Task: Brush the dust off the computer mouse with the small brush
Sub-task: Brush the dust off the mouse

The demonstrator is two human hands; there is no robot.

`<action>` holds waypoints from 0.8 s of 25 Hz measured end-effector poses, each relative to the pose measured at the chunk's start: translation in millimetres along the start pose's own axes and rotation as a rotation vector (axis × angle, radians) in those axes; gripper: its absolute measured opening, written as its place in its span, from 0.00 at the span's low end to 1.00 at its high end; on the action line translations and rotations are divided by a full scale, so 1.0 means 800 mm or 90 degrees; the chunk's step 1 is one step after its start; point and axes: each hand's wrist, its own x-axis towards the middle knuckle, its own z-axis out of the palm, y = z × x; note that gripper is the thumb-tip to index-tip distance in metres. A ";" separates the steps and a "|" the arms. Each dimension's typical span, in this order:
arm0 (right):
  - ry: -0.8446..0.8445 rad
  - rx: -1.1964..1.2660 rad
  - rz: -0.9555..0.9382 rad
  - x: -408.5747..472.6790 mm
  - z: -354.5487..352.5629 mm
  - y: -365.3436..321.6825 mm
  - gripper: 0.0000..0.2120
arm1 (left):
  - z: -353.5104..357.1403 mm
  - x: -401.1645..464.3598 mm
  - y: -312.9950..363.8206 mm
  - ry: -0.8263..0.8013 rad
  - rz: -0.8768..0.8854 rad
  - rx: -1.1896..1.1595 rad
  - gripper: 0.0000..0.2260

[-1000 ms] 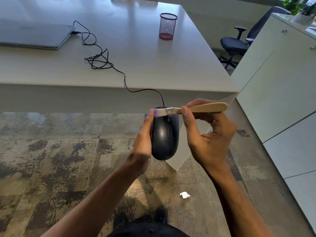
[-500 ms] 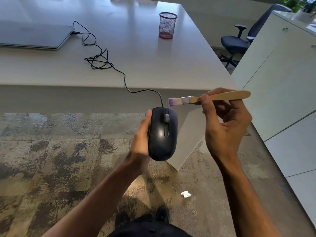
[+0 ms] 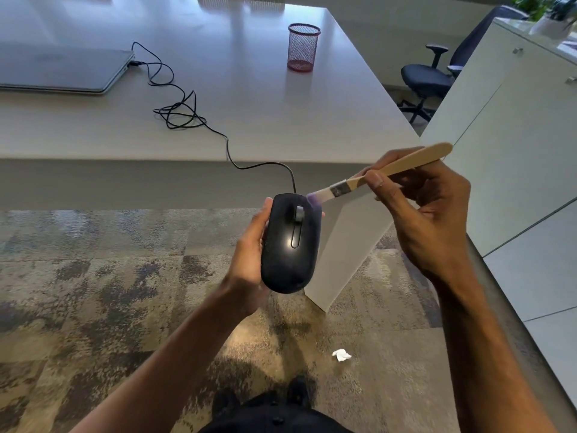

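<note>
A black wired computer mouse [image 3: 290,245] is held in front of the desk edge, top side up, by my left hand [image 3: 249,245], which grips it from the left and beneath. My right hand [image 3: 427,214] pinches the wooden handle of a small brush [image 3: 374,178]. The brush's pale, purple-tipped bristles touch the mouse's front right corner, beside the scroll wheel. The mouse's black cable [image 3: 187,110] runs up over the desk edge to a closed laptop [image 3: 62,68].
A white desk [image 3: 249,104] carries the laptop at the far left and a red mesh pen cup [image 3: 303,46]. White cabinets [image 3: 515,151] stand on the right, an office chair [image 3: 427,79] behind them. A crumpled white scrap [image 3: 342,354] lies on the carpet by my feet.
The brush lay across the mouse's front, lifted away up and to the right, and has now come back down so its bristles touch the front right corner. My left hand keeps holding the mouse.
</note>
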 end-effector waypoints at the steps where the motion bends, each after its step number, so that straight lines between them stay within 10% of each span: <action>1: 0.008 0.006 -0.007 0.000 0.003 -0.002 0.06 | 0.001 0.000 0.000 -0.002 -0.002 -0.001 0.34; 20: -0.024 -0.092 -0.110 -0.032 0.016 -0.015 0.06 | -0.002 0.008 0.006 0.097 0.030 0.050 0.27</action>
